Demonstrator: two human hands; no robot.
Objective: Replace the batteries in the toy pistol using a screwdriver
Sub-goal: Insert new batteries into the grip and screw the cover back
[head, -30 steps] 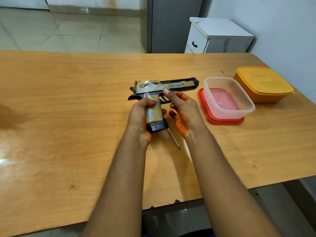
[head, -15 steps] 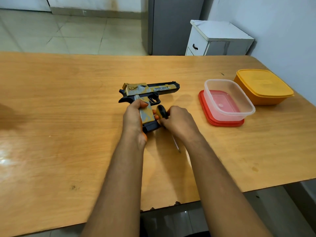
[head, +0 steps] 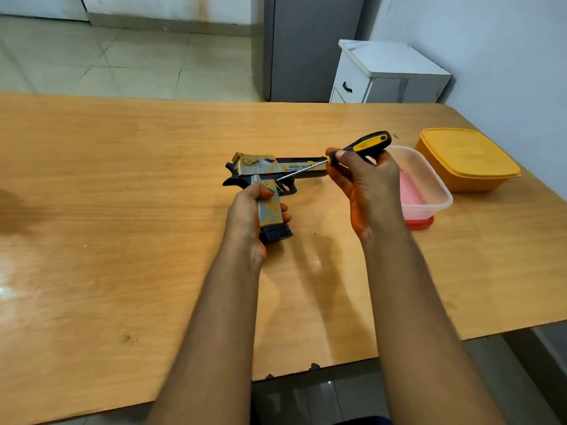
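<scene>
Left hand [head: 248, 216]: fingers wrapped round toy pistol [head: 270, 176] grip, on tabletop [head: 122, 210].
Right hand [head: 365, 185]: gripping screwdriver [head: 352, 151], tip at the trigger area.

One head-worn wide-angle view looks forward and down, close over the wooden table [head: 122, 210] toward the far wall.

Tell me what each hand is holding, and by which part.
The left hand grips the toy pistol by its grip. The right hand holds the screwdriver by its black and yellow handle, the tip at the pistol's frame.
</scene>
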